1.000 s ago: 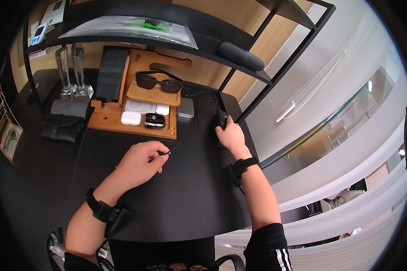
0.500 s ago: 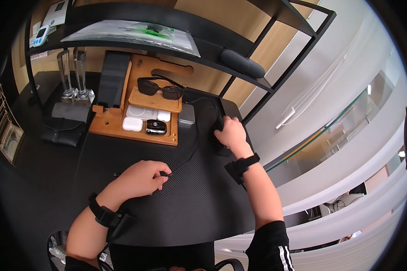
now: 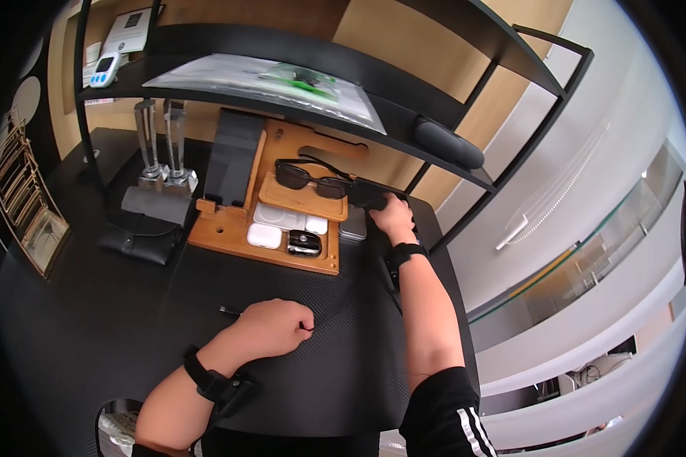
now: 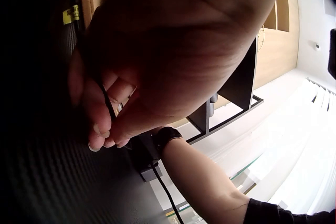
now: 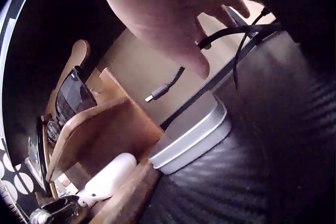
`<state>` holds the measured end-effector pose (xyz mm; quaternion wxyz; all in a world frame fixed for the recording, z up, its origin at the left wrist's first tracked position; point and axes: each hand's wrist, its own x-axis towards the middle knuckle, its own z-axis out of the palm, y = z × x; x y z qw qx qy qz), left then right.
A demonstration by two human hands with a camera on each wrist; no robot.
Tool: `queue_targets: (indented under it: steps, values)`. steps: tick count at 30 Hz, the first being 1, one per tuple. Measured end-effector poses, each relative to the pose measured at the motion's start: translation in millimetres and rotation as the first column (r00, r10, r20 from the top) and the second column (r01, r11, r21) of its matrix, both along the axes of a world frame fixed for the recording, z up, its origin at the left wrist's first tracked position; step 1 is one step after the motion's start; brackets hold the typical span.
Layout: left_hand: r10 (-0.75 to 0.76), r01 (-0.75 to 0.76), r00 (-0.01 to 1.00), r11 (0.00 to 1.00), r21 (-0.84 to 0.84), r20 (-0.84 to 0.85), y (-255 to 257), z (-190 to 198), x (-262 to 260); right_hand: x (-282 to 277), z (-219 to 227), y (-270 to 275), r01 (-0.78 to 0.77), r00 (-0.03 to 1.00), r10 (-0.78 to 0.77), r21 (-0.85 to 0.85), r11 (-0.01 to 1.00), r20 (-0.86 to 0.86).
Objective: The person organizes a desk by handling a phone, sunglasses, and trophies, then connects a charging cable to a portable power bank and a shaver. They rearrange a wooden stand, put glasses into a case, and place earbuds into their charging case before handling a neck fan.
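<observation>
My left hand (image 3: 270, 327) is over the front middle of the desk, its thumb and fingers pinching a thin black cable (image 4: 108, 103). A small metal plug (image 3: 225, 309) sticks out to the left behind this hand; a yellow tag (image 4: 71, 15) hangs on the cord in the left wrist view. At the back right, my right hand (image 3: 395, 217) pinches another black cable (image 5: 226, 33) between thumb and fingers. Its metal-tipped plug (image 5: 156, 93) points down-left, above a flat grey tin (image 5: 186, 134). In the left wrist view a black box (image 4: 150, 174) stands beneath the right wrist.
Left of the tin is a wooden stand (image 3: 204, 234) with sunglasses (image 3: 305, 180), a white earbud case (image 3: 264, 236) and a black key fob (image 3: 304, 243). A black pouch (image 3: 145, 240) and glass trophies (image 3: 175, 145) stand farther left. A black shelf (image 3: 389, 152) spans above the back.
My right hand has left the black device at the right and moved back and left, near the tin. The left hand has drawn toward the desk's front with its cable. The head view has shifted.
</observation>
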<state>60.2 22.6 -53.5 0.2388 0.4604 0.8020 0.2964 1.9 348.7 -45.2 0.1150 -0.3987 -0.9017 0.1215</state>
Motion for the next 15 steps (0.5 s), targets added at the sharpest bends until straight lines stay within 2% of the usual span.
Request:
queue_targets:
  steps: [3, 5, 6, 7, 10, 12, 14, 15]
  values:
    - [-0.026, 0.026, 1.000, 1.000, -0.003, -0.009, -0.3, -0.3, 1.7, 3.3, -10.7, 3.0, -0.011, 1.000, 0.010, 0.083, 0.996, 0.013]
    - [-0.030, 0.030, 0.999, 1.000, 0.007, -0.011, 0.7, -3.0, 1.4, 3.0, -19.5, 16.6, 0.026, 0.981, -0.012, 0.070, 0.997, -0.194]
    - [-0.029, 0.029, 1.000, 1.000, 0.009, -0.008, 0.9, -2.3, 1.7, 5.2, -26.2, 24.0, -0.020, 0.960, 0.063, 0.155, 0.988, -0.275]
    - [-0.025, 0.025, 0.999, 1.000, 0.006, -0.020, 0.7, -0.1, 2.3, 5.7, -26.4, 29.6, -0.020, 0.960, 0.063, 0.157, 0.987, -0.272]
    - [-0.012, 0.013, 0.999, 0.999, 0.039, -0.034, 1.6, -1.7, 2.4, 14.9, -23.3, 29.9, -0.181, 0.802, 0.201, 0.092, 0.979, -0.563]
    - [0.000, 0.003, 0.999, 0.997, 0.074, -0.039, -0.1, -3.0, 0.7, 13.9, -28.7, 44.0, -0.245, 0.723, 0.122, -0.086, 0.966, -0.680]
    - [0.105, -0.097, 0.988, 0.992, 0.079, -0.110, -2.2, 1.2, -2.2, 18.5, -28.7, 49.2, -0.337, 0.605, 0.013, -0.241, 0.910, -0.796]
    - [0.098, -0.090, 0.989, 0.993, 0.077, -0.107, -2.4, 1.1, -3.1, 23.3, -29.3, 52.0, -0.330, 0.608, 0.007, -0.244, 0.912, -0.794]
